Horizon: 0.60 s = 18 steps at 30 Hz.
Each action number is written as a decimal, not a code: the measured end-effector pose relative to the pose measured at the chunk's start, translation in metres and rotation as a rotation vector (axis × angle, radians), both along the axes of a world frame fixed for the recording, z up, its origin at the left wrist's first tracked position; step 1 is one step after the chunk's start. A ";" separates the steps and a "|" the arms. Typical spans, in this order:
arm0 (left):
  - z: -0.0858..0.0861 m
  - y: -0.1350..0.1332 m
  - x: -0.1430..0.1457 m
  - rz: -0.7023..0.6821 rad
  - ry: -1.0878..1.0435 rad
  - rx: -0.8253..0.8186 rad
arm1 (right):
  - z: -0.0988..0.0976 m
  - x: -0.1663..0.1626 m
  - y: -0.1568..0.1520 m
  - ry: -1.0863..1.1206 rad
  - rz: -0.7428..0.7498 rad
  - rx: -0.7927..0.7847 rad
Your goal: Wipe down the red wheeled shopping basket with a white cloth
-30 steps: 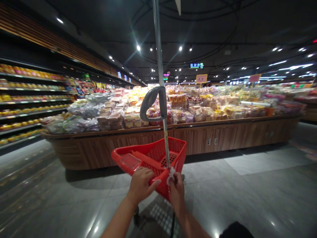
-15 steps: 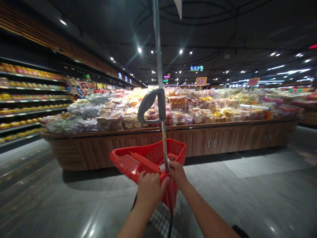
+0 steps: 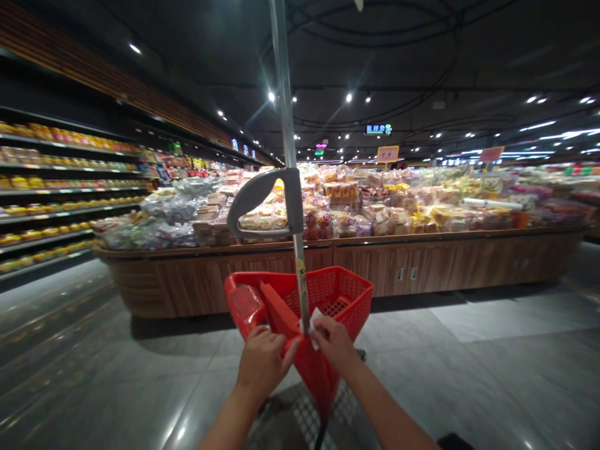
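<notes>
A red plastic shopping cart (image 3: 360,306) stands in front of me at mid-frame, seen from its handle side. My left hand (image 3: 262,359) is closed over its red handle edge, thumb pointing right. At the foot of a metal pole (image 3: 287,119), my right hand (image 3: 334,342) pinches a crumpled white piece, perhaps tissue or paper (image 3: 317,315), against the pole and the cart's rim. The pole rises past the top of the view, tilted left, and carries a grey loop-shaped grip (image 3: 295,203). My right fingertips are partly hidden behind the white piece.
A long wooden display counter (image 3: 281,269) heaped with packaged bread and snacks (image 3: 375,215) runs across ahead. Shelves of jars (image 3: 60,187) line the left side. Grey tiled floor (image 3: 422,375) spreads around the cart. A price sign (image 3: 388,154) stands above the goods.
The cart has swung round, its basket now further right. The pole leans more to the left, and its grey grip looks larger. More of the white piece shows at my right fingers.
</notes>
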State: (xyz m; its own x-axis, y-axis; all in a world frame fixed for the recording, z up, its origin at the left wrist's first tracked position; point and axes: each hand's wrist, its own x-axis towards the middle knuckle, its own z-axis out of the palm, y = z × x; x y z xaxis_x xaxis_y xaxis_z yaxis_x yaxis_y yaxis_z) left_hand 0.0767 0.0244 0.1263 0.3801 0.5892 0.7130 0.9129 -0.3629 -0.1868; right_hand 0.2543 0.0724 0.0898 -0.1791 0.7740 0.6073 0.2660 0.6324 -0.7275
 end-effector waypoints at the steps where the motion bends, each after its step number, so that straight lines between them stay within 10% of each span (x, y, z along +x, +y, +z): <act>1: 0.001 0.001 -0.003 -0.006 -0.001 -0.004 | -0.002 0.003 0.003 -0.005 0.001 0.013; 8: 0.006 0.014 -0.021 -0.093 -0.031 -0.016 | -0.020 0.041 0.037 0.008 -0.276 -0.061; 18: 0.014 0.021 -0.036 -0.132 -0.062 -0.126 | -0.017 0.010 0.009 0.000 -0.120 -0.002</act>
State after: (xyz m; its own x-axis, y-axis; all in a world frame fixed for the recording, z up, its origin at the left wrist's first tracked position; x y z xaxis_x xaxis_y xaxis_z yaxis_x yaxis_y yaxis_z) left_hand 0.0402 0.0458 0.1401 0.4177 0.6231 0.6612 0.8643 -0.4969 -0.0778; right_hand 0.2646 0.0817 0.0729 -0.0846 0.7910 0.6060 0.3396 0.5946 -0.7288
